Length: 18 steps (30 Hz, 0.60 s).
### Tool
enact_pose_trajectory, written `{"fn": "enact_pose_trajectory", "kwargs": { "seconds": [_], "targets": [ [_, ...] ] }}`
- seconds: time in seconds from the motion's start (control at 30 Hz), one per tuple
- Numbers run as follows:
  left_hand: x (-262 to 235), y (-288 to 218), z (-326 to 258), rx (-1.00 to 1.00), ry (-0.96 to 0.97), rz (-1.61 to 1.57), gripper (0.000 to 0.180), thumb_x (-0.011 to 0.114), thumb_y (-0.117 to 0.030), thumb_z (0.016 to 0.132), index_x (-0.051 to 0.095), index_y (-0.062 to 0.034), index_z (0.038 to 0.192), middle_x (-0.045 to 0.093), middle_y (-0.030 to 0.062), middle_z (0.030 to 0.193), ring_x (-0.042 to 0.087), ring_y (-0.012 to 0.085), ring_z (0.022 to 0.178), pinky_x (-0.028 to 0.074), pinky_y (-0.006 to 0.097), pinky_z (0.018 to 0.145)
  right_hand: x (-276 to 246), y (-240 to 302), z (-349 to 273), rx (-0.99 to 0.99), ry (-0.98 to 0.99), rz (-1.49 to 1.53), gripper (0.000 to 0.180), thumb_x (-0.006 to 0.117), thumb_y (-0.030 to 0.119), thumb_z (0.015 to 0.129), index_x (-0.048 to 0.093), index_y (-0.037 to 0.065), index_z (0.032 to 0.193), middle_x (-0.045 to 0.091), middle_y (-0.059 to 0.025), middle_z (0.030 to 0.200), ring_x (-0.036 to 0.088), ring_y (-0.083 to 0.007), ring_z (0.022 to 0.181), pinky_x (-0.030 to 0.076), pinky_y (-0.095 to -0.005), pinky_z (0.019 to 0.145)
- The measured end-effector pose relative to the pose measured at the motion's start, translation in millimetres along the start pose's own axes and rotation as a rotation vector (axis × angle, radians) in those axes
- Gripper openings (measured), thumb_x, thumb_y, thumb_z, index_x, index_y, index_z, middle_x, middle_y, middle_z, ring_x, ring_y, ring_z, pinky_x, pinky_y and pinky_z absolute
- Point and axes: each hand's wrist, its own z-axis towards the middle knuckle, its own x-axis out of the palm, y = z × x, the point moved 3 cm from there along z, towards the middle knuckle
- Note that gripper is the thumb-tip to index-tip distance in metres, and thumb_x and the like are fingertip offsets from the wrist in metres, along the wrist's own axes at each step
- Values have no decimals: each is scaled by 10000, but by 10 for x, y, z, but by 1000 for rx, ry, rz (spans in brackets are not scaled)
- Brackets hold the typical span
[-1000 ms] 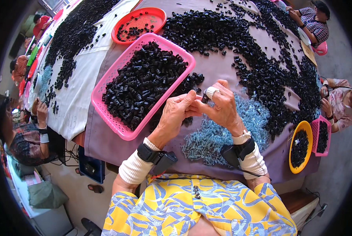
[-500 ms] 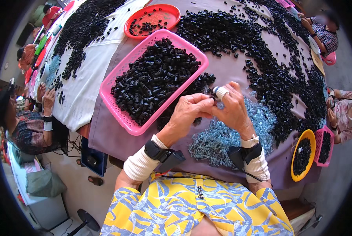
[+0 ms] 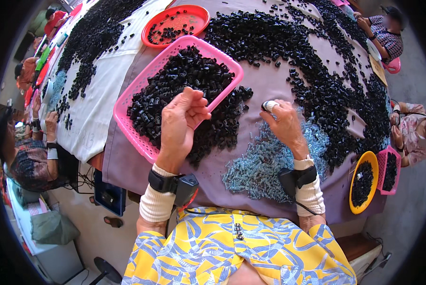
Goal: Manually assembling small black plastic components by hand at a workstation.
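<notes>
My left hand (image 3: 180, 121) is over the near right rim of a pink perforated basket (image 3: 127, 129), fingers loosely curled, thumb side up, and no piece showing in it. Small black plastic pieces (image 3: 163, 90) fill the basket, and more lie against its right side. My right hand (image 3: 287, 126) has a white wrap on one finger. Its thumb and forefinger pinch together, with a small black plastic piece at the tips. Below it spreads a heap of small metal springs (image 3: 256, 166), bluish and shiny.
Loose black pieces (image 3: 251, 35) cover much of the cloth-covered table. A red tray (image 3: 201, 19) lies beyond the basket. At the right edge are a yellow bowl (image 3: 375, 178) and another pink basket (image 3: 394, 187). Co-workers sit at left (image 3: 32, 161) and right (image 3: 412, 128).
My hands, together before, have parted. The left has moved left and over the basket's rim, its fingers loosened; the right has stayed above the springs.
</notes>
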Motion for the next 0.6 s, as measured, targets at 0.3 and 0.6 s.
{"fn": "enact_pose_trajectory", "kwargs": {
  "seconds": [0.3, 0.6],
  "targets": [
    [145, 125, -147, -30, 117, 176, 195, 544, -174, 928, 628, 1, 950, 648, 77, 817, 629, 135, 695, 536, 275, 662, 248, 21, 176, 87, 115, -86, 118, 593, 112, 786, 605, -3, 807, 615, -156, 800, 577, -336, 785, 434, -433, 717],
    [101, 121, -151, -13, 96, 228, 195, 564, -178, 918, 634, 2, 947, 647, 72, 814, 623, 127, 690, 533, 272, 669, 391, -50, 263, -38, 163, -135, 103, 555, 105, 792, 581, 7, 773, 599, -171, 778, 575, -361, 750, 446, -450, 690]
  ]
}}
